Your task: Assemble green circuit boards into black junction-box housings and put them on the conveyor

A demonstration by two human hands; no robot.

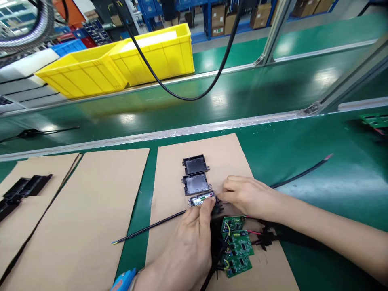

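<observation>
My left hand (189,242) presses its thumb and fingers together on a small black plastic case (194,200) with a circuit board in it. A black cable (151,226) runs out of the case's left side to a bare-wire end. At the case's right end, my right hand (245,196) is closed in a pinch around the cable; its fingertips partly hide the grip. Beyond the hand a black cable end (303,173) shows red at its tip. Two open black case halves (195,184) lie just above. Several green circuit boards (239,244) with wires sit below my right hand.
Cardboard sheets (109,194) cover parts of the green bench (303,141). More black cases (24,190) lie at the far left. Behind the metal rail stand yellow bins (157,52); a black cable loop (194,98) hangs in front. A metal post (348,76) rises at right.
</observation>
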